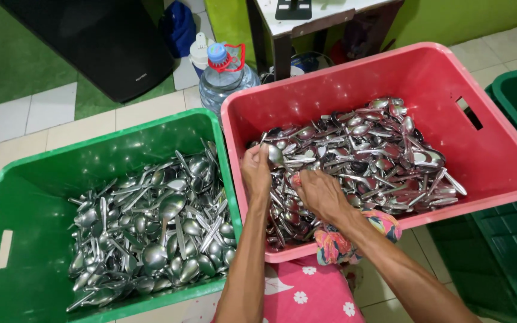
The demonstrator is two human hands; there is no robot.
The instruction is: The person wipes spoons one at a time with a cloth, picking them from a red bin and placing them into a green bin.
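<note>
Left hand (256,170) pinches metal spoon (274,154) over red crate (492,152), near its left wall. Right hand (318,192) fingers curled into spoon heap (360,158). Green crate (25,197) adjoins left; two crates loaded.

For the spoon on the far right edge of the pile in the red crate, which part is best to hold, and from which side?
Probably its handle, from above and from the right. That spoon lies flat at the pile's edge, its handle pointing out toward the red crate wall, free of the tangle. The bowl end seems tucked under other spoons, so pulling outward along the handle should free it.
</note>
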